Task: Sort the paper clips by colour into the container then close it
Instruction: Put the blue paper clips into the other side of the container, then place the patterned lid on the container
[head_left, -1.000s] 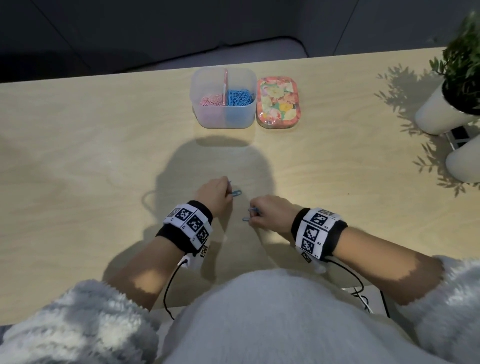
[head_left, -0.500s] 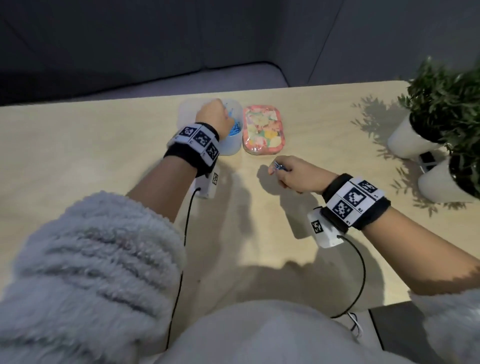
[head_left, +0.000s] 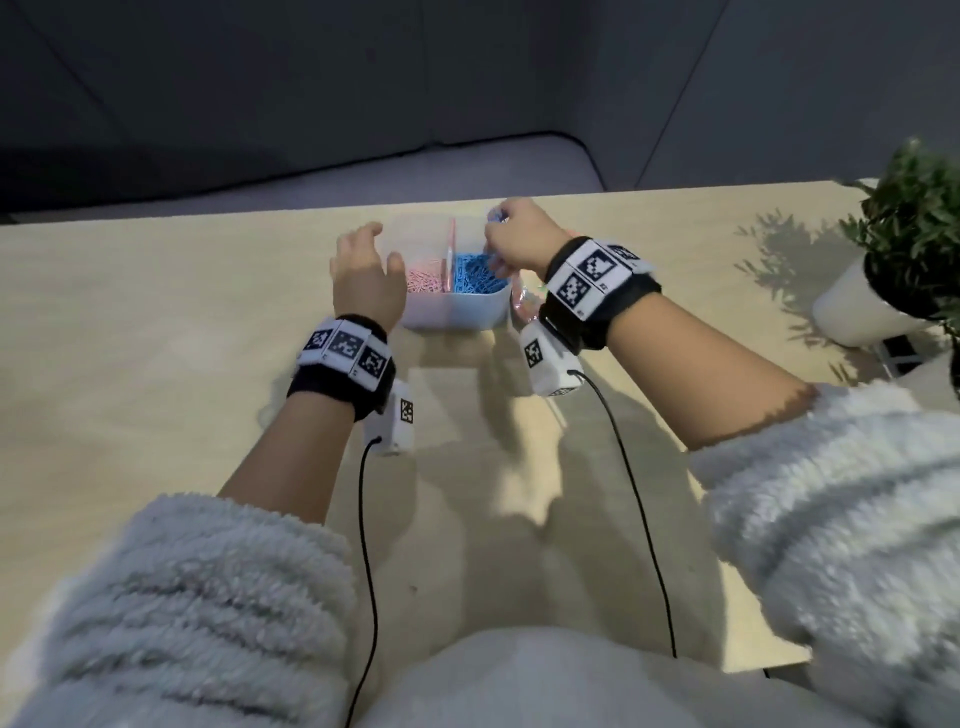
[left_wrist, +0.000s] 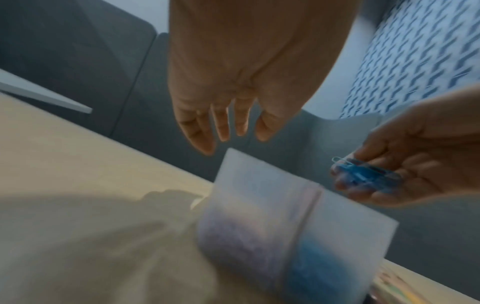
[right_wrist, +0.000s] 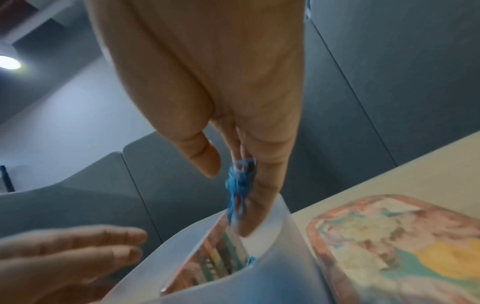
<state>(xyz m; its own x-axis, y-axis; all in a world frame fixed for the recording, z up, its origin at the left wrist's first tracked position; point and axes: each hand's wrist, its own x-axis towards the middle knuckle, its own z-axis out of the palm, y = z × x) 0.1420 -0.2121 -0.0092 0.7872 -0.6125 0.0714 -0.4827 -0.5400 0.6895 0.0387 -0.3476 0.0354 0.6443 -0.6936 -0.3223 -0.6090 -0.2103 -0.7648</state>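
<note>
A translucent container (head_left: 453, 313) stands near the table's far edge, split by a pink divider (head_left: 450, 249). Pink paper clips (head_left: 422, 280) fill its left half and blue paper clips (head_left: 475, 275) its right half. My right hand (head_left: 498, 223) hovers over the blue half and holds a small bunch of blue clips (left_wrist: 363, 174), which hang from its fingers (right_wrist: 240, 185) just above the rim (right_wrist: 283, 214). My left hand (head_left: 363, 244) is at the container's left side with fingers straight (left_wrist: 223, 125) and holds nothing. The floral lid (right_wrist: 389, 236) lies right of the container, mostly under my right wrist in the head view.
A potted plant in a white pot (head_left: 852, 306) stands at the right edge of the wooden table (head_left: 156, 338), with a small black-and-white item (head_left: 901, 353) beside it. Cables run from both wrist cameras toward my body. A grey sofa sits beyond the far edge.
My right hand has carried the blue clips from the table beside the lid to above the blue compartment. My left hand has left the container's top, opened and moved to its left side.
</note>
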